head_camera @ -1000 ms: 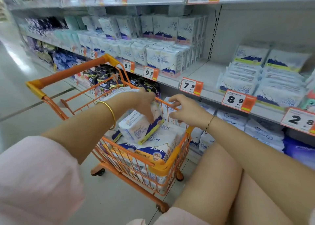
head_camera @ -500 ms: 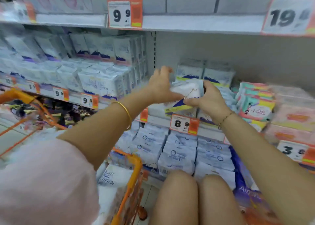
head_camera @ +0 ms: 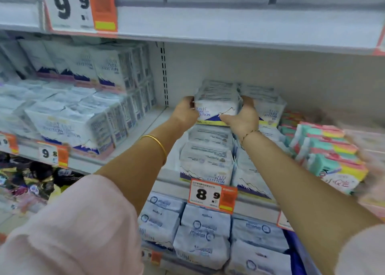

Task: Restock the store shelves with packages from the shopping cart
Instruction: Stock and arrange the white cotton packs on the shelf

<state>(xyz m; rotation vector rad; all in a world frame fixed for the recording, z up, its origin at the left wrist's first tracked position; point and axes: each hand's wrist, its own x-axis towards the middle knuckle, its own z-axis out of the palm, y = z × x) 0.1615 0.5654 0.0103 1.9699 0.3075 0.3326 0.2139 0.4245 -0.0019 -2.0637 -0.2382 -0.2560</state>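
A white package (head_camera: 216, 106) printed with a blue mountain and "PURE COTTON" sits on top of a stack of like packages (head_camera: 206, 156) on the middle shelf (head_camera: 164, 183). My left hand (head_camera: 185, 113) grips its left side and my right hand (head_camera: 242, 117) holds its right side and lower front corner. A second stack topped by the same kind of package (head_camera: 268, 106) stands just to the right, touching it. The shopping cart is out of view.
Taller stacks of white cotton packages (head_camera: 79, 116) fill the shelf to the left. Pink and teal packs (head_camera: 329, 154) lie to the right. Pale blue packs (head_camera: 204, 233) fill the lower shelf. A price tag reading 8.9 (head_camera: 212, 194) hangs on the shelf edge. An upper shelf (head_camera: 229, 27) overhangs.
Both hands lifted the package out of the cart, carried it up and right to the middle shelf, and now hold it atop the left stack. The view swung right, away from the cart.
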